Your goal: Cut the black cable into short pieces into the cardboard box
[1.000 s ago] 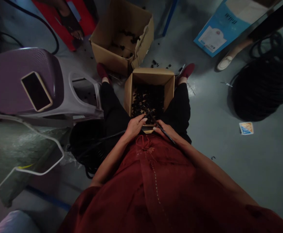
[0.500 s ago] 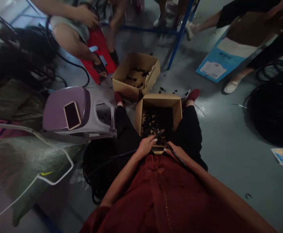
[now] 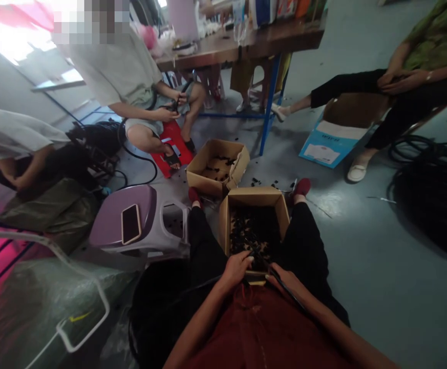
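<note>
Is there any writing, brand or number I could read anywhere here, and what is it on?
Nothing here reads clearly.
Blue and white carton: dark print and a white label, too blurred to read.
Packages on the table: coloured printing, too small to read.
Phone: dark screen, no text.

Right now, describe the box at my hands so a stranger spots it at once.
From the blue-legged table, come down the floor to two open cardboard boxes. Yours is the nearer box, between your legs, right by your left hand and right hand holding black cable. Unlike the nearly empty farther box, it is heaped with small black parts.
</note>
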Motion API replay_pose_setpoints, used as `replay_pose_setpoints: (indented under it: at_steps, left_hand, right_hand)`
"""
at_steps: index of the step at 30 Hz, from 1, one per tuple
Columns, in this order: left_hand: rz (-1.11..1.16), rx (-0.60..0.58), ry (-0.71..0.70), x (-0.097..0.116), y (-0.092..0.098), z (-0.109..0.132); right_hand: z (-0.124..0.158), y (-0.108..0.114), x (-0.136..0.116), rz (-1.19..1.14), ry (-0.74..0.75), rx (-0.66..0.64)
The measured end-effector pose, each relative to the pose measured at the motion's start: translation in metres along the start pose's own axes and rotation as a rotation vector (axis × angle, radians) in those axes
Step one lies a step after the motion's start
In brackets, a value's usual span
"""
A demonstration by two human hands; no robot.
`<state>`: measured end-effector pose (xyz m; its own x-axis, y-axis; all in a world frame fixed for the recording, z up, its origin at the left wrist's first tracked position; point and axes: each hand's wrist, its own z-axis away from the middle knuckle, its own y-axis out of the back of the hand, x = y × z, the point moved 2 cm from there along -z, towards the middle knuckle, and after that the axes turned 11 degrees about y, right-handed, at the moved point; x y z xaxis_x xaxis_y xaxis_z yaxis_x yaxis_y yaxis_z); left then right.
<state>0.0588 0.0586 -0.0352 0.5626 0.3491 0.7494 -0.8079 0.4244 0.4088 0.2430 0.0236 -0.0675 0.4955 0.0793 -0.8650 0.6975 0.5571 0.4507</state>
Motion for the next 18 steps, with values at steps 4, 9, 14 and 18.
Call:
replay_pose_setpoints:
  at_steps: [4,9,14,18]
  left_hand:
    - [-0.036,0.009,0.028,0.0,-0.001,0.0]
    - [-0.064,0.024,0.023,0.001,-0.002,0.002]
    - [-0.049,0.024,0.004,0.003,-0.003,0.004]
    - [-0.048,0.025,0.009,0.005,-0.005,0.003]
  right_hand:
    - [0.001,-0.003,0.004,-0.023,0.005,0.022]
    - [0.001,-0.005,0.008,-0.008,0.027,0.05]
    - [0.002,-0.005,0.008,0.026,0.005,0.016]
    - [0.004,-0.005,0.013,0.034,-0.004,0.051]
